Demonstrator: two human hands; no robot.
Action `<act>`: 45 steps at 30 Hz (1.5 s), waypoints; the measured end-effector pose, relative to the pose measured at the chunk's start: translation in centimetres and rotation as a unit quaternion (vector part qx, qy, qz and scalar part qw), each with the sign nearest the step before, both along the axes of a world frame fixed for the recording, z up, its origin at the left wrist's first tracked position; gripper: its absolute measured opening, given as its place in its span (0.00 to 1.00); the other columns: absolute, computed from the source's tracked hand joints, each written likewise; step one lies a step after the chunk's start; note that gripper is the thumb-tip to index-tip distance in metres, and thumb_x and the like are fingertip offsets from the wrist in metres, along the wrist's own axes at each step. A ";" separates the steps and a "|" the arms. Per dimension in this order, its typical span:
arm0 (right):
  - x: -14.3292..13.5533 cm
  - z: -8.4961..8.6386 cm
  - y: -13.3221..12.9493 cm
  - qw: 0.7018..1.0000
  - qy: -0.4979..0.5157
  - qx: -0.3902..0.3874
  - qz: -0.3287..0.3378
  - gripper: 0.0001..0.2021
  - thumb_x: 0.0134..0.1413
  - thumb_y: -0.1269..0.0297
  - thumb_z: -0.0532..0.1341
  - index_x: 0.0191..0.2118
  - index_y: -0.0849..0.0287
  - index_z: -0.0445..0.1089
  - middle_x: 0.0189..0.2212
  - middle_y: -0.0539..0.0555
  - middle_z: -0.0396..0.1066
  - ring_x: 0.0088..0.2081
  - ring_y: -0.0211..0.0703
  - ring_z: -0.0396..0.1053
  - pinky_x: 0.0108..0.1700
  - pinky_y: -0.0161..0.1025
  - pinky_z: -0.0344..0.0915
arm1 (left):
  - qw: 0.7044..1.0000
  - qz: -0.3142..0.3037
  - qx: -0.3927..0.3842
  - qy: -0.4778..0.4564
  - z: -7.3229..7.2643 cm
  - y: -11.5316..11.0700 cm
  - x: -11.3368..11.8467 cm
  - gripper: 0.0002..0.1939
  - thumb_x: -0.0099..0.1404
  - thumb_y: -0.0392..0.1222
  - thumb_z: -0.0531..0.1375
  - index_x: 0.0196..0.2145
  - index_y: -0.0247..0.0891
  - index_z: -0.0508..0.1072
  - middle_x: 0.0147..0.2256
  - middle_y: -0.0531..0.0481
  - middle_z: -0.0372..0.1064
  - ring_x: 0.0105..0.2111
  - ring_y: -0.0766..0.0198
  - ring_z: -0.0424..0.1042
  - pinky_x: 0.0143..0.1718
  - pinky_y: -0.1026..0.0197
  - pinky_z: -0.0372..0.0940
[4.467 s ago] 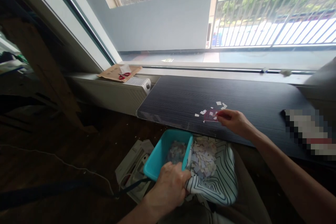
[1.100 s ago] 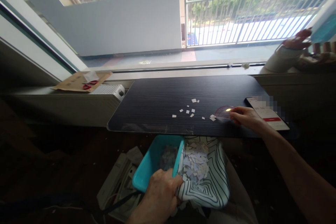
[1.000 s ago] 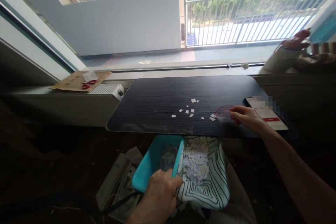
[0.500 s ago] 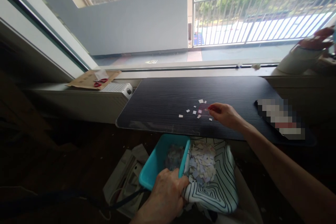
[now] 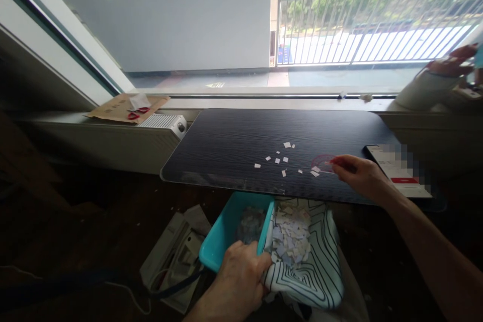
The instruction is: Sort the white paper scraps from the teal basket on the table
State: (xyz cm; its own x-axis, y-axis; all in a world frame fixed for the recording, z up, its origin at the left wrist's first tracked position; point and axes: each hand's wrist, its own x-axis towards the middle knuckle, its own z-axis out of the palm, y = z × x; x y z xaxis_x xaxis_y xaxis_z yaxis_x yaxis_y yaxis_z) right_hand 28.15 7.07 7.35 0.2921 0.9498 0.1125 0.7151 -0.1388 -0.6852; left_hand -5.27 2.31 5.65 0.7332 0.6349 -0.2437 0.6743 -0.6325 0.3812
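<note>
My right hand (image 5: 360, 177) rests on the dark tabletop (image 5: 234, 141) and holds the edge of a clear pink protractor (image 5: 322, 163) lying flat there. Several small white paper scraps (image 5: 281, 159) are scattered left of the protractor. Below the table edge my left hand (image 5: 237, 274) grips the near rim of a teal plastic bin (image 5: 226, 234) together with a striped black-and-white cloth (image 5: 313, 271). Both the bin and the cloth hold many paper scraps.
A phone (image 5: 398, 168) lies on the table at right. Red scissors (image 5: 138, 112) rest on brown cardboard (image 5: 113, 108) on the sill, beside a white device (image 5: 164, 122). Another person's hand (image 5: 451, 58) and sleeve are at the far right. A grey box (image 5: 169, 256) lies on the floor.
My right hand slid the protractor left into the scraps, then pulled it back right, leaving the scraps spread slightly. The left hand kept its grip on the bin.
</note>
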 end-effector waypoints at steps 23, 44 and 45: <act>1.8 -1.3 -2.7 0.993 0.109 -0.018 0.045 0.17 0.48 0.51 0.59 0.37 0.59 0.73 0.25 0.53 0.72 0.27 0.40 0.68 0.30 0.36 0.66 | 0.999 -0.037 -0.004 0.019 1.6 -0.5 3.6 0.04 0.51 0.33 0.56 0.26 0.41 0.67 0.28 0.53 0.65 0.28 0.62 0.62 0.29 0.61 0.51; 1.0 -2.1 -3.0 0.994 0.095 -0.010 0.042 0.17 0.48 0.51 0.60 0.38 0.58 0.74 0.28 0.53 0.74 0.28 0.42 0.70 0.31 0.37 0.67 | 0.999 -0.028 -0.001 0.022 1.4 -0.4 3.4 0.03 0.54 0.35 0.57 0.27 0.41 0.69 0.28 0.53 0.66 0.28 0.62 0.63 0.30 0.61 0.53; 0.9 -2.2 -2.5 0.996 0.082 0.000 0.030 0.17 0.48 0.51 0.59 0.38 0.58 0.74 0.29 0.53 0.75 0.29 0.42 0.70 0.32 0.37 0.66 | 0.999 -0.025 -0.002 0.020 1.3 -0.4 3.4 0.02 0.54 0.35 0.57 0.27 0.41 0.69 0.28 0.53 0.66 0.28 0.62 0.63 0.30 0.61 0.53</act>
State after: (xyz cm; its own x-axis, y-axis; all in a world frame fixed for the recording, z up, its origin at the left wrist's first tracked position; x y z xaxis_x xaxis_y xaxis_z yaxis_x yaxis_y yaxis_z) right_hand 29.09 4.56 5.11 0.2489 0.9661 0.0684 0.6004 -0.0985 -0.7936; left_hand -1.88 1.92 6.98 0.7537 0.5966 -0.2756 0.6565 -0.6642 0.3575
